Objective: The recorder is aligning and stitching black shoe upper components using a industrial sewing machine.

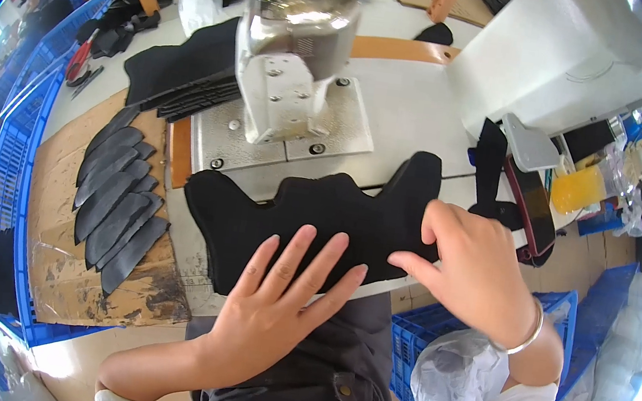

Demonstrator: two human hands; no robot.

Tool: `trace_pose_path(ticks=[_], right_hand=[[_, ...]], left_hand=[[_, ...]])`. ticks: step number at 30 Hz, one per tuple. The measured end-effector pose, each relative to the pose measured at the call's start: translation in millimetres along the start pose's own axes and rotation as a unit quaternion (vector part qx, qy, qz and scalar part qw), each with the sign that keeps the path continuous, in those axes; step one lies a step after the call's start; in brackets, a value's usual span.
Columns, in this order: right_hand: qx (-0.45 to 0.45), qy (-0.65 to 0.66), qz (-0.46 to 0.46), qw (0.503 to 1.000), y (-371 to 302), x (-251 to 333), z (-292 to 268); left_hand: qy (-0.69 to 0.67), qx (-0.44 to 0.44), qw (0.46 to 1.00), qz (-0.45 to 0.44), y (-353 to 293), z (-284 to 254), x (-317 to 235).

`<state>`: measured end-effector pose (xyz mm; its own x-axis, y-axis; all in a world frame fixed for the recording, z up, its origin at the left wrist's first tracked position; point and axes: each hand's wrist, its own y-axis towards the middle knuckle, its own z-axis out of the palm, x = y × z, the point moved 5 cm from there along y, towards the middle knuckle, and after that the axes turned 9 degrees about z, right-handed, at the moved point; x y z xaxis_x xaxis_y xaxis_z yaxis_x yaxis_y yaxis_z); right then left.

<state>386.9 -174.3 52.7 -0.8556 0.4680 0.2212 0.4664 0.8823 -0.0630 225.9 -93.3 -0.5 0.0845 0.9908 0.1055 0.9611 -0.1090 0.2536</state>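
Observation:
A wide black fabric piece point(318, 220) with a wavy far edge lies at the near edge of the machine table, in front of me. Layered edges at its left end suggest more than one sheet. My left hand point(274, 308) rests flat on its near middle, fingers spread. At the right end, my right hand point(466, 268) is bent round the fabric's edge, thumb and curled index finger on top; its other fingers are hidden. Just beyond the fabric stands a metal sewing machine head point(286, 66) over a silver plate point(347, 123).
Grey-black leaf-shaped pieces point(117, 206) overlap on stained cardboard point(52, 271) at left. Behind them sits a stack of black pieces point(180, 68). Red-handled cutters point(80, 59) lie far left. A phone point(531, 204) is at right, near a yellow item point(578, 190). Blue crates point(409, 334) flank the table.

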Motion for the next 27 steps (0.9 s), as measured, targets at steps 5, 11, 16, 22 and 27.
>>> trace_pose_path(ticks=[5,11,16,22,27], right_hand=[[-0.077,-0.095,-0.219,0.968,-18,21,22],[-0.091,-0.080,-0.304,0.945,-10,16,14],[-0.312,-0.195,-0.360,0.857,-25,40,-15],[-0.306,0.017,-0.304,0.902,-26,39,-20],[-0.253,0.007,-0.318,0.914,-30,43,-12]], left_hand=[[-0.162,-0.041,0.986,0.009,8,-5,7],[-0.197,-0.061,0.978,-0.017,7,-11,15],[0.086,-0.104,0.991,-0.010,2,-47,23],[0.180,-0.199,0.953,-0.144,-57,-129,99],[0.328,-0.204,0.903,-0.189,-45,-113,191]])
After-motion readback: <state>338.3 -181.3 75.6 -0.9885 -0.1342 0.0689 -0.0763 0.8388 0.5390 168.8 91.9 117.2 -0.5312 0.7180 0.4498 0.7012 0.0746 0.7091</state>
